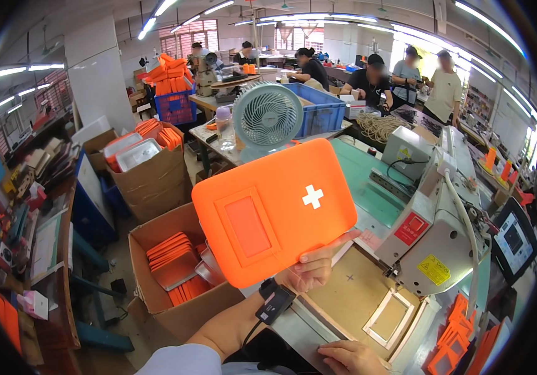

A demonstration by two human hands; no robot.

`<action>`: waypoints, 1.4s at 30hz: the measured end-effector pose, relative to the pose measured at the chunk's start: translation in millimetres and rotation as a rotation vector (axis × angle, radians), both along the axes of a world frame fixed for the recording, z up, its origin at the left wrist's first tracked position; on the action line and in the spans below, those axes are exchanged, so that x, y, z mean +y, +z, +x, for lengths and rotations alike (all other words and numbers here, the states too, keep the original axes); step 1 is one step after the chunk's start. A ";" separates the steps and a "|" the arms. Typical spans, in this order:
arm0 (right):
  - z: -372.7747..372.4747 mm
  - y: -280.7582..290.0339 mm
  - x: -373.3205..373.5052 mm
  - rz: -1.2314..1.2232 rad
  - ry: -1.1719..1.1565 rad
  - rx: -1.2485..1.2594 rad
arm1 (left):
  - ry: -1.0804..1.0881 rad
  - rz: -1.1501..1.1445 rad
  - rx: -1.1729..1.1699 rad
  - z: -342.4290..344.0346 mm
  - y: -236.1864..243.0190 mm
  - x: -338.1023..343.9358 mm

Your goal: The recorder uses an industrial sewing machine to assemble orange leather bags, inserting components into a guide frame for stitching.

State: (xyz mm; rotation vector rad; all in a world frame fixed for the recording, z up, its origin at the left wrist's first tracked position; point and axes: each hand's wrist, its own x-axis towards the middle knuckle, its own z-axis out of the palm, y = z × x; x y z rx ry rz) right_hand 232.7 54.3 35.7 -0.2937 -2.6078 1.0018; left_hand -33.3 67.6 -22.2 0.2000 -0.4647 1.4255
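My left hand (314, 267) holds up a flat orange panel (275, 209) with rounded corners, a white cross and a raised rectangular window frame. It grips the panel by its lower edge, tilted, above the sewing table. A black wrist device (274, 302) with a cable sits on that forearm. My right hand (351, 358) rests low on the brown work plate (350, 284), next to a pale rectangular frame template (390, 317). The grey sewing machine (434, 228) stands just to the right of the panel.
An open cardboard box (175, 284) of orange pieces stands at my left below the panel. A white desk fan (268, 117) and a blue crate (318, 109) sit behind. Orange frames (453, 340) lie at lower right. Several people work at far tables.
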 end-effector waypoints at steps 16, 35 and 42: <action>0.2 3.9 -2.0 -0.008 -0.025 -0.037 | -0.002 0.011 0.009 2.1 0.2 2.0; 1.6 3.9 -1.0 -0.008 -0.008 -0.042 | 0.011 0.005 0.016 2.6 0.0 -1.2; 1.6 2.1 0.5 -0.028 0.012 -0.053 | -0.005 0.007 0.006 5.3 -3.6 7.3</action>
